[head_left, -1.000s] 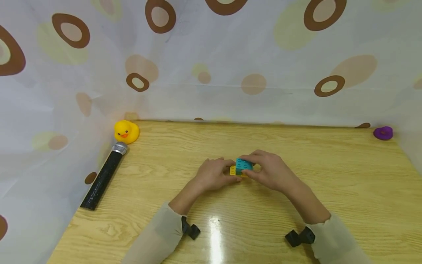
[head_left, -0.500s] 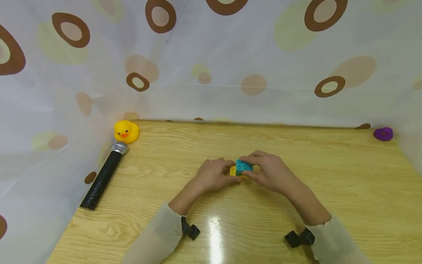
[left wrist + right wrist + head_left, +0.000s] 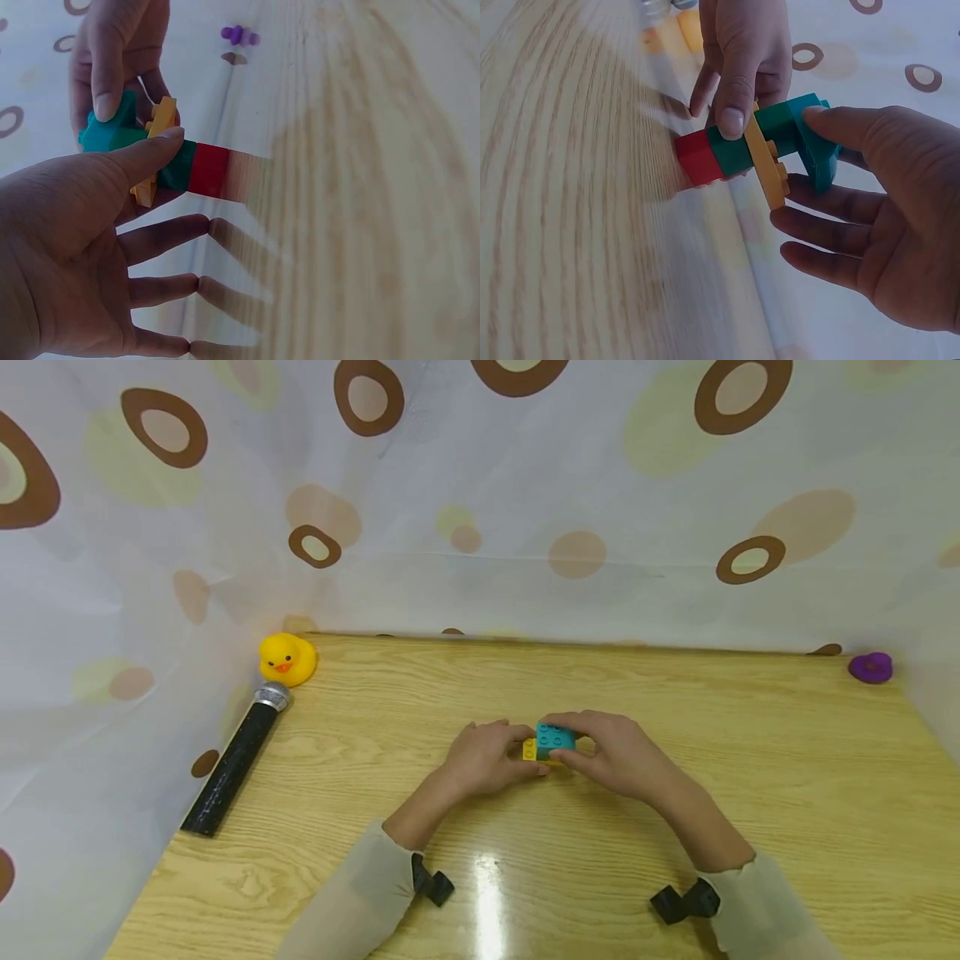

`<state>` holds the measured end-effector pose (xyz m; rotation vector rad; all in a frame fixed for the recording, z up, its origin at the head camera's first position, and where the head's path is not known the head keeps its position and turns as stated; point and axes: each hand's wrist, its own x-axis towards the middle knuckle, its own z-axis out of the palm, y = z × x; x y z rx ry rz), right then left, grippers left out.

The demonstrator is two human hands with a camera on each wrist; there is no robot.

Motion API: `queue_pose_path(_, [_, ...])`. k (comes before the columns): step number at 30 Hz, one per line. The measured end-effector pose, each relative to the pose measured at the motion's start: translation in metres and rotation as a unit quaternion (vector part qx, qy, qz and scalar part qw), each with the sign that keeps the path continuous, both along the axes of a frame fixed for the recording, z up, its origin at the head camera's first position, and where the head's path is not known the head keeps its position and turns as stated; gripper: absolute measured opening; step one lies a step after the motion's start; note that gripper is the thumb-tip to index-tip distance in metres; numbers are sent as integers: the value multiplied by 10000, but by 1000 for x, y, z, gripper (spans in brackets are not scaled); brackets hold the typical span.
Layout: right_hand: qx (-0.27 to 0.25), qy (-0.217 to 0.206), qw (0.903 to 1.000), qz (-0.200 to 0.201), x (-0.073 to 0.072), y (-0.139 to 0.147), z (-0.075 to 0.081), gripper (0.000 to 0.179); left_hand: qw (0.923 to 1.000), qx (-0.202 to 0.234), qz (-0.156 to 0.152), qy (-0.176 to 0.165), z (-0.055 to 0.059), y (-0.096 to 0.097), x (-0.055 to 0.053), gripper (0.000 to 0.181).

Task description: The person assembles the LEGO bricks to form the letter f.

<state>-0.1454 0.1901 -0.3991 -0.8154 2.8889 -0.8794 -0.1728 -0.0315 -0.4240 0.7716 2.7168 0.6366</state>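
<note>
A small tower of toy building bricks stands on the wooden table, between my two hands. At its base is a red brick (image 3: 699,159), with a green brick (image 3: 732,154) over it. A flat yellow brick (image 3: 529,749) crosses the tower higher up and sticks out to the left. Another green brick (image 3: 775,129) comes above that, topped by a teal brick (image 3: 556,738) with a curved overhang. My left hand (image 3: 483,758) pinches the tower around the yellow and lower green bricks, its other fingers spread. My right hand (image 3: 618,753) pinches the teal brick between thumb and forefinger.
A yellow rubber duck (image 3: 288,660) sits at the table's back left corner. In front of it lies a black microphone (image 3: 236,760) with a silver head. A purple toy (image 3: 872,668) is at the back right, beside the spotted curtain (image 3: 480,485).
The right hand's far fingers have lowered slightly behind the teal brick, and less green shows beneath that brick. The left hand keeps its hold in the same place.
</note>
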Motion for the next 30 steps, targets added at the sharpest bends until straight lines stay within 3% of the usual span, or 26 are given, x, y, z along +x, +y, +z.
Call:
queue_pose_path(8, [-202, -244, 9992, 235, -2, 4, -3, 49, 10000, -19, 19, -3, 3, 1, 0, 57])
queue_pose_path(11, [-368, -333, 9986, 185, -3, 5, -3, 52, 9996, 224, 89, -158, 3, 2, -1, 57])
queue_pose_path(14, [-679, -529, 9963, 30, -5, 9, -1, 55, 9961, 738, 165, -465, 4, 2, -1, 53])
queue_pose_path(22, [-1389, -737, 9873, -243, -5, 20, 7, 50, 9753, 1950, 525, -892, 8, 4, -1, 52])
queue_pose_path(30, [-1795, -979, 9769, -623, -8, 25, 8, 46, 9407, 3038, 640, -1371, 11, 9, 0, 66])
